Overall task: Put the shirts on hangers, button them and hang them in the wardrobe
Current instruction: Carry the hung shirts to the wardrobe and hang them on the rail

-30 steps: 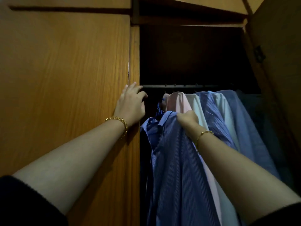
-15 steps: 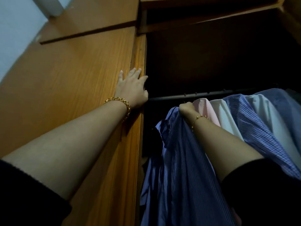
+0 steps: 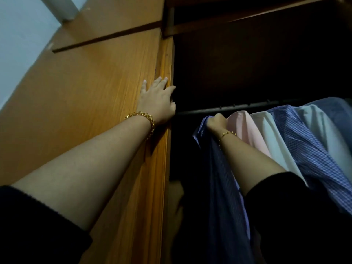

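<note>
My right hand [image 3: 217, 121] grips the top of a dark blue striped shirt [image 3: 222, 180] at its collar, just under the dark wardrobe rail [image 3: 238, 107]. The hanger itself is hidden by my fist and the cloth. My left hand [image 3: 157, 101] rests flat with straight fingers on the edge of the closed wooden wardrobe door [image 3: 91, 103]. To the right of the striped shirt hang a pink shirt [image 3: 245, 130], a white shirt [image 3: 274, 141] and a blue checked shirt [image 3: 312, 149], packed side by side on the rail.
The wardrobe interior [image 3: 247, 69] is dark above the rail. A wooden shelf edge [image 3: 228, 20] runs across the top. A pale wall [image 3: 21, 35] and a white pipe [image 3: 62, 8] show at the upper left.
The view has tilted upward and closed in on the wardrobe. My right hand has raised the striped shirt's top closer to the rail. My left hand stays flat on the door edge.
</note>
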